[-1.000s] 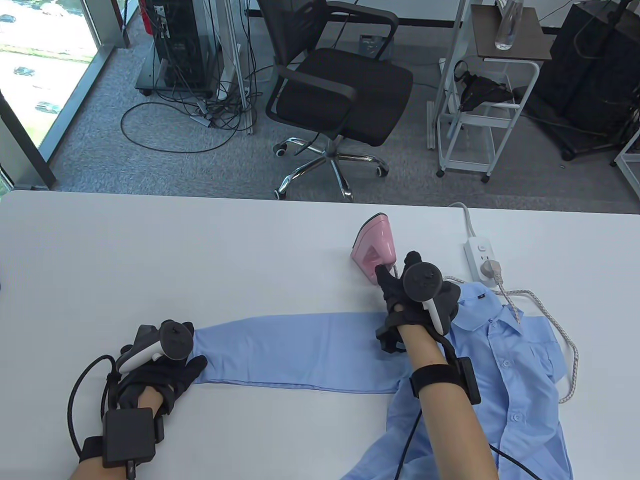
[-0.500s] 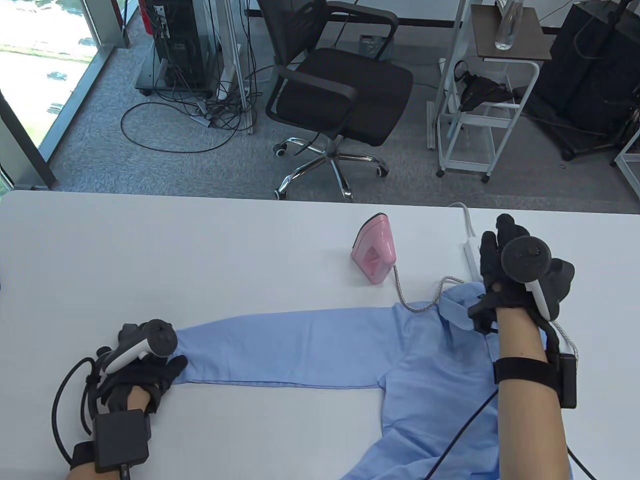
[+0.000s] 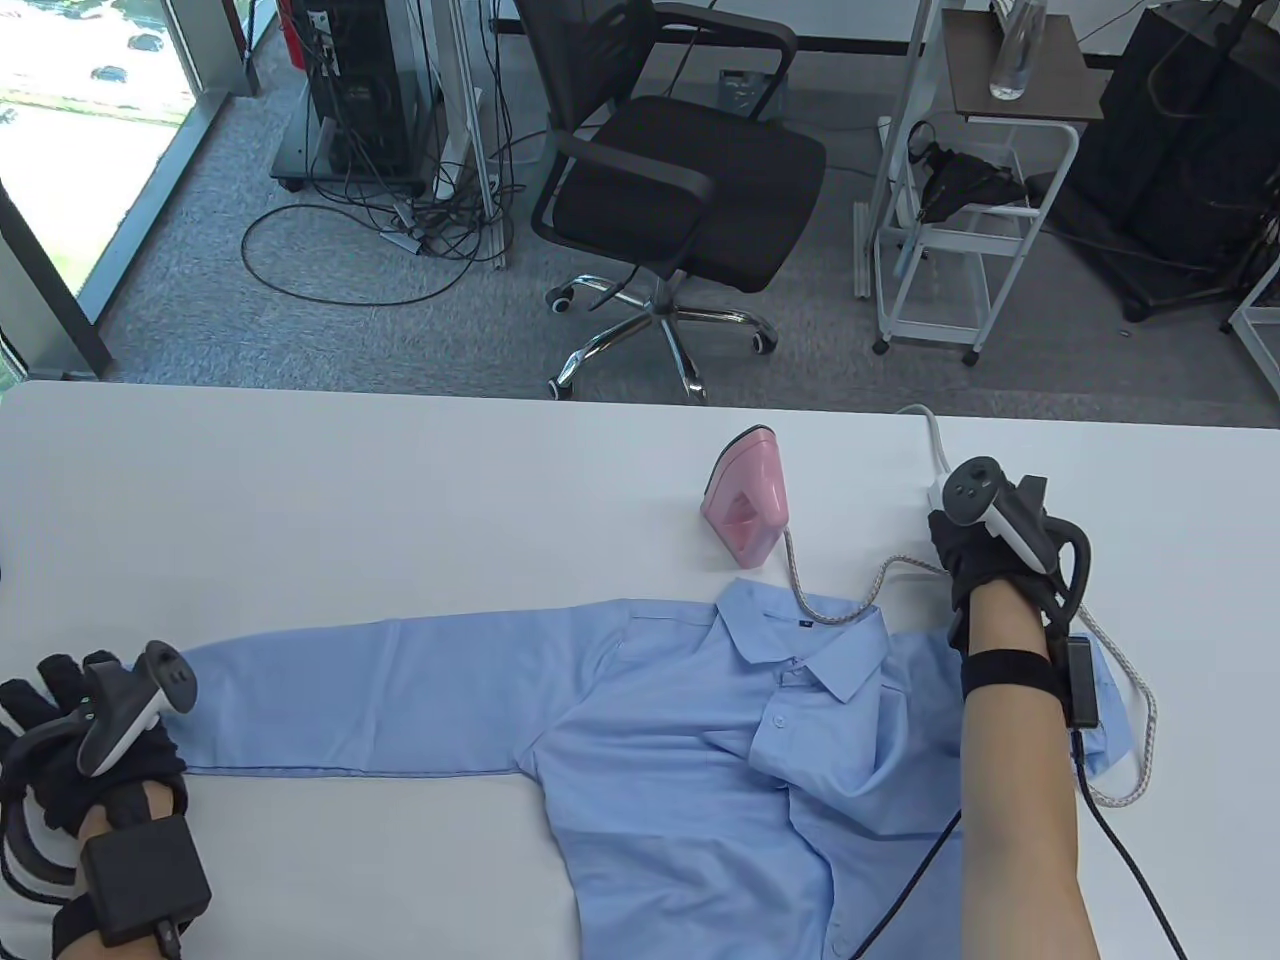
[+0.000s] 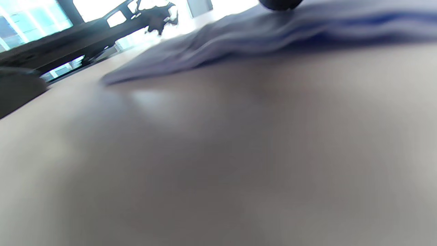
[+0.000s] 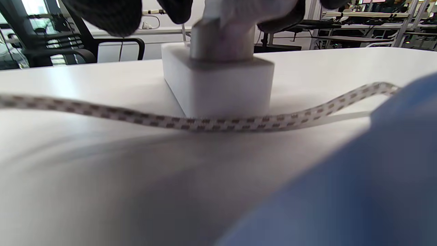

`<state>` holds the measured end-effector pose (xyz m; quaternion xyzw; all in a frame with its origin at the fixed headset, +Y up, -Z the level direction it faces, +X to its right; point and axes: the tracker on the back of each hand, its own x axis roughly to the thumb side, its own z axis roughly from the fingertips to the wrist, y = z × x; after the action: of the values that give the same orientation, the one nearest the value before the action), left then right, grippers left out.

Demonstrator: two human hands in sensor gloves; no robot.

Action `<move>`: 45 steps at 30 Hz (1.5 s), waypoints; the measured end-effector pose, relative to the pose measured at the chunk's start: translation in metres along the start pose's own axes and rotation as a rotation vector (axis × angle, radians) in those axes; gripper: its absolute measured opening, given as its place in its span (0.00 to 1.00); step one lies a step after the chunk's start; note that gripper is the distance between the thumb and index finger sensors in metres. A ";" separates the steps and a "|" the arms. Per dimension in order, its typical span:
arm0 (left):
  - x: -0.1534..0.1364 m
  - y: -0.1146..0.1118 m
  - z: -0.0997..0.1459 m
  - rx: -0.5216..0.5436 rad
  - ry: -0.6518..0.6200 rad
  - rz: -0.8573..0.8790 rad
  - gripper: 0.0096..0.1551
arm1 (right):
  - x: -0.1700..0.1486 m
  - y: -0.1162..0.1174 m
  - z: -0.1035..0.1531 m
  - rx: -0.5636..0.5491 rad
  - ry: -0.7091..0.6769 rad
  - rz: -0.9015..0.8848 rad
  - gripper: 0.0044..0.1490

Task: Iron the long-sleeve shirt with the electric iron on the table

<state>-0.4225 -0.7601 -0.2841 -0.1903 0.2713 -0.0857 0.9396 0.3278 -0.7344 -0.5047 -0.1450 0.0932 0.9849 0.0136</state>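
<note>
The light blue long-sleeve shirt (image 3: 700, 740) lies flat on the white table (image 3: 400, 500), one sleeve stretched left and its collar toward the far side. Beyond the collar the pink iron (image 3: 748, 500) stands upright, untouched. Its braided cord (image 3: 800, 590) crosses the collar. My right hand (image 3: 965, 545) is on the power strip (image 3: 937, 492). In the right wrist view its fingers (image 5: 102, 13) close round the grey plug (image 5: 222, 41) seated in the strip (image 5: 218, 85). My left hand (image 3: 60, 700) rests at the table's left edge, just left of the cuff (image 3: 200, 710), holding nothing.
The braided cord (image 3: 1140, 720) loops off the shirt's right side and runs in front of the strip (image 5: 205, 123). A black office chair (image 3: 680, 170) and a white cart (image 3: 960, 200) stand on the floor beyond the table's far edge.
The shirt slid left and its body came onto the table. My left hand moved left and let the cuff go. My right hand left the iron and went to the plug.
</note>
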 end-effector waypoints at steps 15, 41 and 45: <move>0.075 0.006 0.022 -0.038 -0.287 0.034 0.50 | 0.001 0.004 -0.016 0.140 0.050 -0.118 0.43; 0.127 0.021 0.066 -0.136 -0.631 0.245 0.50 | -0.002 -0.039 0.042 -0.110 -0.093 -0.037 0.51; 0.142 0.031 0.081 -0.106 -0.690 0.236 0.51 | 0.002 -0.061 0.084 -0.195 -0.186 -0.015 0.51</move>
<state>-0.2582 -0.7440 -0.3013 -0.2236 -0.0375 0.1067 0.9681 0.3059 -0.6586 -0.4374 -0.0546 -0.0057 0.9984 0.0152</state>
